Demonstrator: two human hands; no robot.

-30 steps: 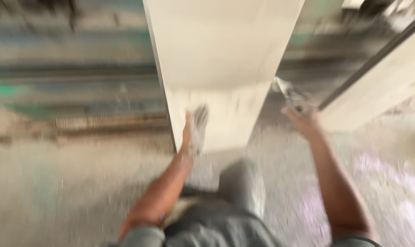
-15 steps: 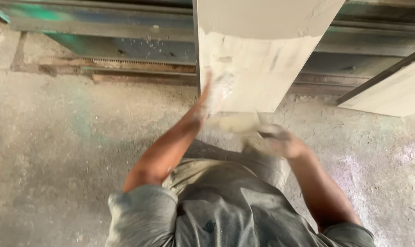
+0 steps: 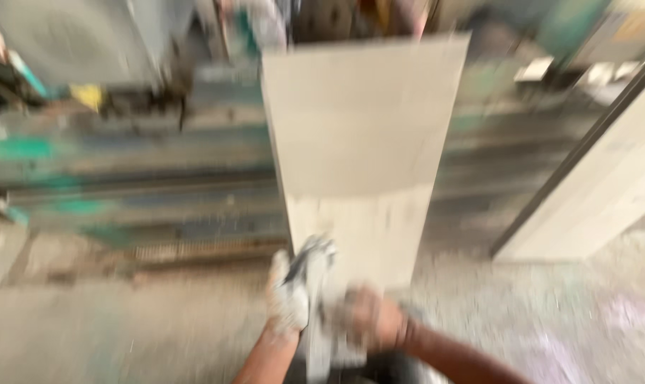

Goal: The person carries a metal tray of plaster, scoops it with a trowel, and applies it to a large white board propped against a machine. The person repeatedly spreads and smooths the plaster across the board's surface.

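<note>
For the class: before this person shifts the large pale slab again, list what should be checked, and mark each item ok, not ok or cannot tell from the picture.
1. Left hand at the near end of the large pale rectangular stone slab: ok, it is there in a dusty glove.
2. Right hand at the same end: ok, close beside the left.
3. Firm grip on the slab: cannot tell, blurred.
4. Far end of the slab resting on the green-stained metal machine frame: cannot tell.
5. Gap to the second pale panel on the right: ok, apart.
6. Dusty grey concrete floor underfoot: cannot tell if slippery.
</note>
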